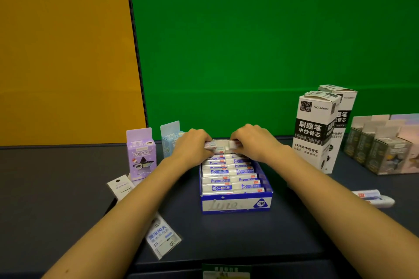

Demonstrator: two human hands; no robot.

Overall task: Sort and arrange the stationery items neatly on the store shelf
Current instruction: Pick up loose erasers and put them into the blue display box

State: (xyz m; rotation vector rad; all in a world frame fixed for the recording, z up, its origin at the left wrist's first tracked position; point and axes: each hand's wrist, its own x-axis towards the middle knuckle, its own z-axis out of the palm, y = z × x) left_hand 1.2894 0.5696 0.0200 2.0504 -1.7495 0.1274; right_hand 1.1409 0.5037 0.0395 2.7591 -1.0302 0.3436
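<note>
Here, at the far end of the blue box [235,204] on the shelf [56,179], the left hand [192,142] and right hand [251,140] each pinch a small eraser [210,144], probably light, firm and best held by its long sides.

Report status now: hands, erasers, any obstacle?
Left hand and right hand each shut on an eraser, at back of blue box. Nothing blocking.

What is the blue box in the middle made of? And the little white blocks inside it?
The blue box looks like thin printed cardboard: flat folded walls, matte print. The white blocks seem to be erasers, probably rubber or soft plastic, in paper sleeves; the blur leaves that open. The left hand and right hand each hold one.
</note>
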